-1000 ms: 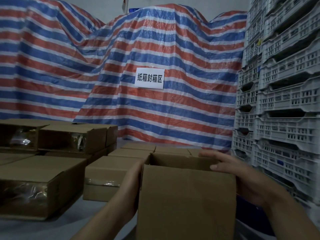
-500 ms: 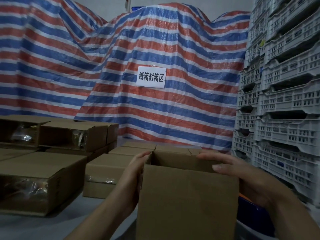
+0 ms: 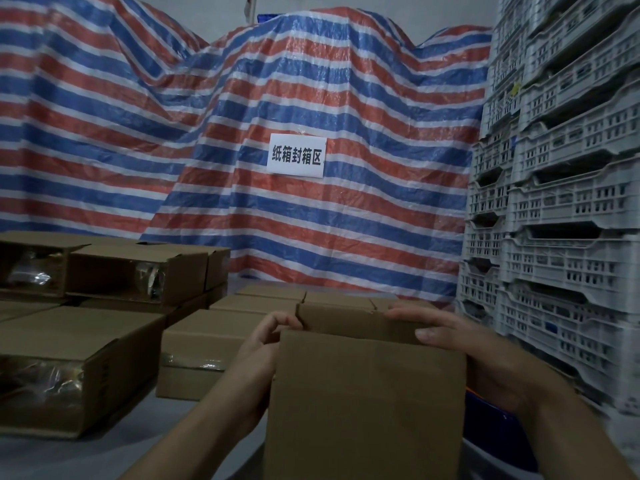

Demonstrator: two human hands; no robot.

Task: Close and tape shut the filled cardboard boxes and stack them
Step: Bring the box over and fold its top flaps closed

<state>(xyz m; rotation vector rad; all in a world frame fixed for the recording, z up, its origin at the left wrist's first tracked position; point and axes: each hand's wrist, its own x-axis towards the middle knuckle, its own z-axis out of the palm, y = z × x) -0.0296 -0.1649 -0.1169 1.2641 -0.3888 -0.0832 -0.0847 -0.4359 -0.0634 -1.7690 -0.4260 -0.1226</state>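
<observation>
While both hands grip it, the open cardboard box [image 3: 363, 403] stands nearest the camera on the grey worktop [image 3: 69, 459]: the left hand [image 3: 263, 344] curls its fingers over the left top edge, the right hand [image 3: 485, 355] wraps the right side. Left of the box lie taped boxes [image 3: 79, 362]; behind it, more cartons [image 3: 270, 299] and a striped tarp [image 3: 311, 98] with a white sign [image 3: 296, 155]. Right of it, grey crates [image 3: 561, 202] rise close.

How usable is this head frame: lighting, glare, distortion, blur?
Head view: dim overall, the held box and both hands, left hand and right hand, underexposed; slight glare on the plastic in the open boxes; wide-angle bending leans the crates; the white sign stays legible.
</observation>
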